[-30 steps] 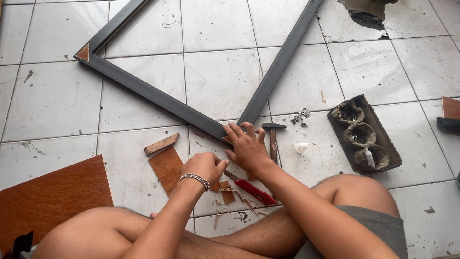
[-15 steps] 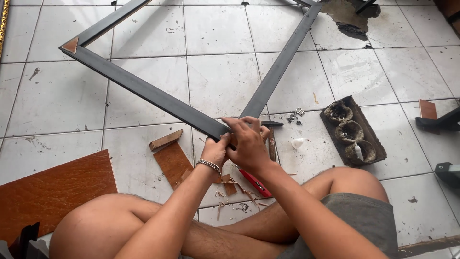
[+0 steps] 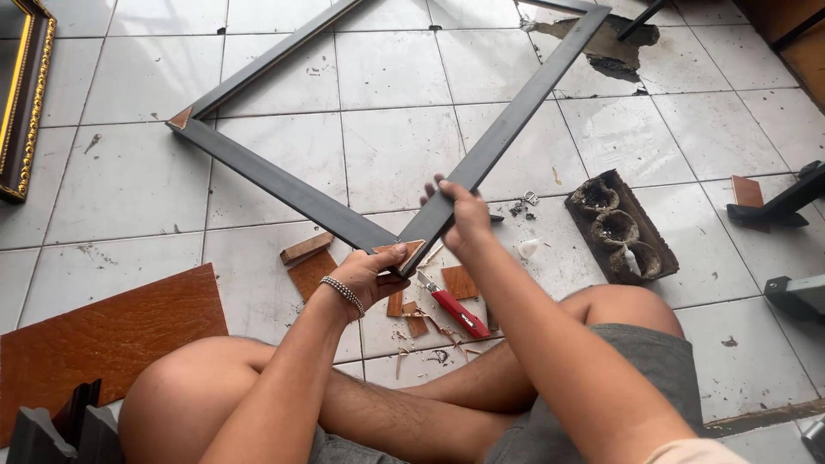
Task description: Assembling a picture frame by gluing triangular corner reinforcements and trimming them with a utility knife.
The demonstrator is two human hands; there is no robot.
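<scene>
Now I clamp my left hand (image 3: 368,273) and right hand (image 3: 464,215) on the dark frame (image 3: 284,185)'s near corner, above the red cutter (image 3: 455,311).

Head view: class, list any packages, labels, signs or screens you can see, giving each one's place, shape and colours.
None in view: no package, label, sign or screen shows.
Nearest to a container: dark tray, on the floor tiles beside the right hand, oblong, three round hollows.
</scene>
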